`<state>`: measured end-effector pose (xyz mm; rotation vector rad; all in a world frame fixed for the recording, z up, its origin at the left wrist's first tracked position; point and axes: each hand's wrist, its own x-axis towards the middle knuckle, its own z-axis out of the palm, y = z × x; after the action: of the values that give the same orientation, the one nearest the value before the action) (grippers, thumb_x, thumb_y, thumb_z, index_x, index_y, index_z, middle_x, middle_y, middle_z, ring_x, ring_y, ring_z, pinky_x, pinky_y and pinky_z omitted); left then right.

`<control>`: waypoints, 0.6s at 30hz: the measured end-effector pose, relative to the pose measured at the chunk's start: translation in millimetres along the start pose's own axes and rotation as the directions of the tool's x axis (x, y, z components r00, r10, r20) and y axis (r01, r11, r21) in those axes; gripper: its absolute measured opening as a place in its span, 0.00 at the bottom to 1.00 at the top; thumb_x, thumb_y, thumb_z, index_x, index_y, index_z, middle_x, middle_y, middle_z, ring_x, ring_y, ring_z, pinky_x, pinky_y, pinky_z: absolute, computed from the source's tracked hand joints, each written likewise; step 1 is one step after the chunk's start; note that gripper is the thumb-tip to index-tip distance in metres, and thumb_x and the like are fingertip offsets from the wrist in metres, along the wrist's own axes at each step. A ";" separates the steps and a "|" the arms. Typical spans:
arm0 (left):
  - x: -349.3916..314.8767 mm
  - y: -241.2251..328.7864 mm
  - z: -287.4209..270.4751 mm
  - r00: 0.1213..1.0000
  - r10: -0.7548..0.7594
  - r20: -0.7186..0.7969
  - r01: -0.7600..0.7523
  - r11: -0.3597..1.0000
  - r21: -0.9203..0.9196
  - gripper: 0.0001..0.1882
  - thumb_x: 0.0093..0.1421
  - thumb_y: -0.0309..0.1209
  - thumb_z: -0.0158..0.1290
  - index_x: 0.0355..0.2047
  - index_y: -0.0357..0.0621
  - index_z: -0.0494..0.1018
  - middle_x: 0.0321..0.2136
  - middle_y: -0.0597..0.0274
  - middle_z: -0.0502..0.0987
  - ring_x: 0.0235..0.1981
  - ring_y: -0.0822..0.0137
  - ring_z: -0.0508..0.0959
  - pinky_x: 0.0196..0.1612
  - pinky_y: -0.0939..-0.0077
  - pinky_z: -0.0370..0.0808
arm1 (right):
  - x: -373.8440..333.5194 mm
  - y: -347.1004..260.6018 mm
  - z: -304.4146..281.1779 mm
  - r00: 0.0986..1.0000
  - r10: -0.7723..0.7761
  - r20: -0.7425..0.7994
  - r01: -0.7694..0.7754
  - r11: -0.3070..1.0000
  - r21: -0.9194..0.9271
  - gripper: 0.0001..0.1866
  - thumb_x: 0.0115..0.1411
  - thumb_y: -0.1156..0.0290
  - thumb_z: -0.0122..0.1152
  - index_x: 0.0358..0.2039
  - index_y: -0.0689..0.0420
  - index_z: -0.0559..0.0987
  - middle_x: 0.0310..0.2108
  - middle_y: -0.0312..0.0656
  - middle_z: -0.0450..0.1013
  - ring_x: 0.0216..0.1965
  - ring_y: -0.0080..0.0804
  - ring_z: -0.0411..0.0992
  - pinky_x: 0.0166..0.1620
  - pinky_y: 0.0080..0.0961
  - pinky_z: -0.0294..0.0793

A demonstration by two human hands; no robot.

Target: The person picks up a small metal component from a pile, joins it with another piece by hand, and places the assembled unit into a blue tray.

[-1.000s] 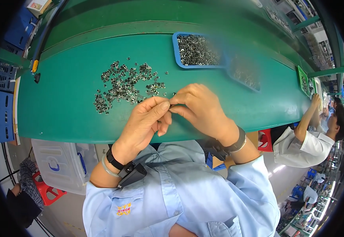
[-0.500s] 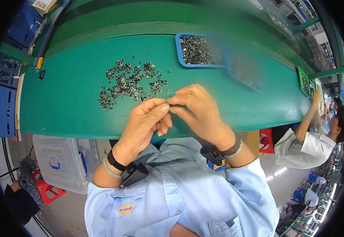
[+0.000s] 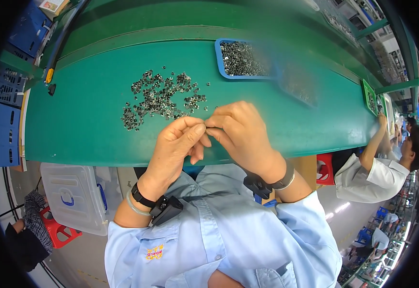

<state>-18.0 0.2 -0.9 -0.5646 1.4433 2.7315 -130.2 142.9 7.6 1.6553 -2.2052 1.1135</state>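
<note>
My left hand (image 3: pixel 180 144) and my right hand (image 3: pixel 240 132) meet fingertip to fingertip above the near edge of the green table (image 3: pixel 84 139). Their pinched fingers close on a tiny metal part between them; the part itself is mostly hidden. Just beyond the hands lies a loose pile of small grey metal parts (image 3: pixel 159 98). A blue tray (image 3: pixel 221 65) full of the same parts stands farther back to the right.
A clear plastic bin (image 3: pixel 72 197) sits on the floor at the left, next to a red stool (image 3: pixel 58 230). Blue crates (image 3: pixel 0 129) line the left side. Another person (image 3: pixel 377 168) in white works at the table's right end, by a green tray (image 3: pixel 370 98).
The hands stay pinched together over the same spot. The view has shifted slightly; the pile and tray sit a little to the right.
</note>
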 end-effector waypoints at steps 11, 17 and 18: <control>1.9 -9.1 -6.0 0.998 -0.004 0.061 0.012 0.990 -0.140 0.10 0.64 0.33 0.49 0.37 0.39 0.71 0.23 0.62 0.75 0.18 0.77 0.71 0.19 0.84 0.66 | -4.0 0.5 6.2 0.995 0.103 -0.017 -0.097 0.972 0.214 0.10 0.48 0.74 0.65 0.33 0.55 0.77 0.31 0.36 0.72 0.34 0.35 0.70 0.37 0.30 0.69; -1.9 -9.6 -1.9 0.998 0.007 0.055 0.002 0.988 -0.152 0.09 0.64 0.33 0.49 0.35 0.40 0.70 0.23 0.62 0.75 0.18 0.77 0.71 0.19 0.84 0.65 | -8.9 1.3 10.6 0.991 0.125 -0.045 -0.107 0.950 0.293 0.12 0.46 0.78 0.66 0.32 0.55 0.76 0.30 0.37 0.72 0.33 0.34 0.71 0.35 0.28 0.70; -2.0 -9.8 -1.4 0.998 0.016 0.055 -0.007 0.988 -0.155 0.09 0.64 0.34 0.50 0.35 0.40 0.70 0.22 0.62 0.75 0.18 0.77 0.71 0.19 0.84 0.65 | -9.1 1.3 10.8 0.990 0.132 -0.043 -0.112 0.944 0.311 0.11 0.47 0.77 0.66 0.32 0.55 0.76 0.30 0.37 0.72 0.32 0.35 0.71 0.35 0.29 0.70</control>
<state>-14.1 5.0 -8.9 -0.4803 1.2342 2.8616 -124.8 142.9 -5.5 1.5812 -2.2097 1.5919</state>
